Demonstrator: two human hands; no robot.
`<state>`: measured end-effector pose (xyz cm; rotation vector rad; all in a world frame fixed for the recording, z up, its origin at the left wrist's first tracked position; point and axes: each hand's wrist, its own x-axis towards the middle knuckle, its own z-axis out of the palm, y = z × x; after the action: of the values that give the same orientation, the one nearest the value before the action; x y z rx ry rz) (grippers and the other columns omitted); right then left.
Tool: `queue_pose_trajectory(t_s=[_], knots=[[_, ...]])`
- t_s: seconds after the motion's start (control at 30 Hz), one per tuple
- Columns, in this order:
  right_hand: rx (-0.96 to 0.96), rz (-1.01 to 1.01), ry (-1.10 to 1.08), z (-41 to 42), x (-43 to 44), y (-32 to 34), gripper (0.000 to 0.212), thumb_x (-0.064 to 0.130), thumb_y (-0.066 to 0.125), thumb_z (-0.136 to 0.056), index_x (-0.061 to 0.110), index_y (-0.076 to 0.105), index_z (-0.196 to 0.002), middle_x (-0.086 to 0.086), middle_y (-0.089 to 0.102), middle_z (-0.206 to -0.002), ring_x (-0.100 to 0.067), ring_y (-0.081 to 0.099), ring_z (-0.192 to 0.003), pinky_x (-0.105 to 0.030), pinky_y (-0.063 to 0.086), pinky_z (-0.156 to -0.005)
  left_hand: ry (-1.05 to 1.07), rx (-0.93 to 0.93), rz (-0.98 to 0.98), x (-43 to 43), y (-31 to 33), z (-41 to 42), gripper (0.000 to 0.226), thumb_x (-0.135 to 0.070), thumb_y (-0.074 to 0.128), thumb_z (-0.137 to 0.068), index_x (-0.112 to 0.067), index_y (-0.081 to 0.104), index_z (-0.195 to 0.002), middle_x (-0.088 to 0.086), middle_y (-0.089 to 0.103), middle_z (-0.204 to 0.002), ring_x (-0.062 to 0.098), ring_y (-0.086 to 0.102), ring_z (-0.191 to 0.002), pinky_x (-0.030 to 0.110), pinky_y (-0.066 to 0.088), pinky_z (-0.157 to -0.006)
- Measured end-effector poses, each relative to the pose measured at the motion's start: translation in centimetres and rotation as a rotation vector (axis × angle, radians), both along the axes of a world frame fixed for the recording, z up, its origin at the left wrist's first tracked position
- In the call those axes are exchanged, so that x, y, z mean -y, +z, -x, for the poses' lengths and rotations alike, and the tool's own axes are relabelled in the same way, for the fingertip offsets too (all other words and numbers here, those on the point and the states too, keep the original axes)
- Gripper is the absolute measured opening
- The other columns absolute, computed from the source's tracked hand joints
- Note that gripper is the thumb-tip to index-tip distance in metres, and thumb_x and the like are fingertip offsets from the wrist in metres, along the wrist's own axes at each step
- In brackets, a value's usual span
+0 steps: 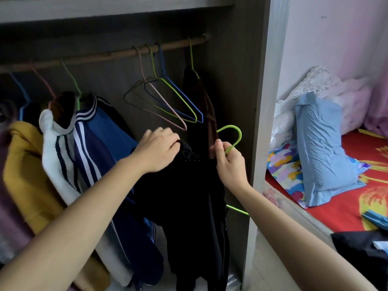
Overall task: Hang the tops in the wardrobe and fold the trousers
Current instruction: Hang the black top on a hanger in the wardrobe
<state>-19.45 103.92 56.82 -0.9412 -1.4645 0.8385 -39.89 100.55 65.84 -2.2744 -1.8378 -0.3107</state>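
Below the rail (105, 55), my left hand (159, 149) pinched the collar of the limp-looking black top (184, 198) and my right hand (230, 164) gripped the neck of the stiff green hanger (240, 136).

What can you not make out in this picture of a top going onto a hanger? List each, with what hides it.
Green hanger: head view shows only its hook and one tip; the black top and right hand cover the rest.
Rail: left end cut off by the frame edge.
Dark clothing on the bed: cropped by the bottom-right corner; top or trousers unclear.
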Motion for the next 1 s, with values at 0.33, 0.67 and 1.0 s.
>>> queue_pose_trajectory(t_s=[0.33,0.67,1.0], knots=[[-0.002,0.100,0.162,-0.3,1.1,0.7,0.043,0.061,0.053,-0.094,0.018,0.058,-0.096,0.000,0.066,-0.066,-0.012,0.066,-0.056,-0.028,0.054,-0.059,-0.107,-0.039,-0.054,1.2,-4.8,-2.7,0.042,-0.046,0.034,-0.095,-0.027,0.060,-0.122,-0.009,0.059,-0.105,0.017,0.051,-0.111,0.039,0.028,-0.105],[0.477,-0.586,-0.268,-3.4,0.7,-4.7,0.021,0.032,0.059,-0.096,0.014,0.067,-0.103,0.000,0.056,-0.104,-0.019,0.054,-0.094,-0.036,0.041,-0.079,0.153,0.429,-0.038,-0.5,-5.6,-0.7,0.018,-0.020,0.045,-0.095,-0.026,0.060,-0.103,-0.001,0.059,-0.096,0.024,0.049,-0.104,0.038,0.027,-0.091],[0.833,-0.474,0.090,-0.4,2.0,-7.8,0.034,0.040,0.054,-0.099,0.015,0.063,-0.121,0.000,0.058,-0.112,-0.020,0.057,-0.099,-0.035,0.050,-0.083,0.187,0.465,-0.177,-0.4,-5.0,-1.7,0.022,-0.018,0.043,-0.094,-0.022,0.061,-0.106,-0.001,0.056,-0.088,0.020,0.047,-0.094,0.041,0.029,-0.093]])
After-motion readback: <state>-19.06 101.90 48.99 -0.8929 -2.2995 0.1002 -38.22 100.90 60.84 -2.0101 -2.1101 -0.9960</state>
